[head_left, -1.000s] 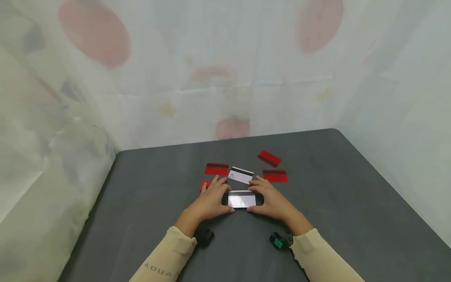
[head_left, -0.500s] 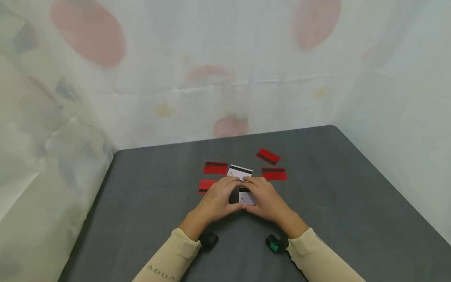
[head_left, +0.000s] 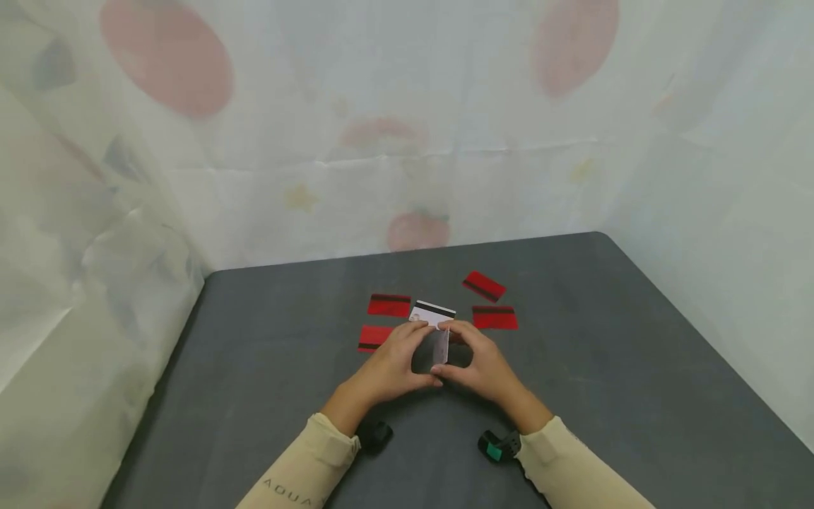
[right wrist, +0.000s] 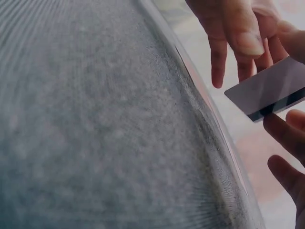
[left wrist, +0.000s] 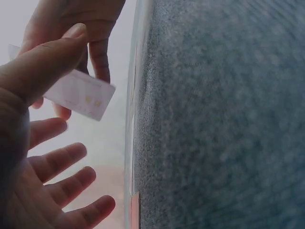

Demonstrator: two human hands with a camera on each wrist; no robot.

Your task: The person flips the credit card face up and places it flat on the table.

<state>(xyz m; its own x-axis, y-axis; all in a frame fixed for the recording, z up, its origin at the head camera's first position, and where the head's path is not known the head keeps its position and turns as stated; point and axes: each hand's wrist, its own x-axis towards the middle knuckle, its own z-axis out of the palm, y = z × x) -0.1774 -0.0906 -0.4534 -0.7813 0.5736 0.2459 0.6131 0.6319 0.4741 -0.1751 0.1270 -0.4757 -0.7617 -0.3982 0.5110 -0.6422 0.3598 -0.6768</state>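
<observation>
My right hand (head_left: 480,357) pinches a white card (head_left: 440,348) between thumb and fingers, turned nearly on edge above the table. The right wrist view shows the face of this card (right wrist: 271,90) with a dark stripe along one long edge; in the left wrist view its other face (left wrist: 86,95) has faint marks and small yellowish spots. My left hand (head_left: 394,357) is right beside it, fingers (left wrist: 62,162) spread, thumb overlapping the card in the left wrist view. Just beyond both hands lies a second white card (head_left: 432,312) with a dark stripe, partly covered by the fingertips.
Several red cards with dark stripes lie around: a red card (head_left: 388,305) and another red card (head_left: 374,338) on the left, an angled red card (head_left: 483,285) and a level red card (head_left: 494,318) on the right. The grey table (head_left: 280,367) meets patterned curtains (head_left: 305,120).
The white card between the hands lay flat-looking with both hands at its ends; the hands came together, and it now stands turned on edge in the right hand. The left hand has let go.
</observation>
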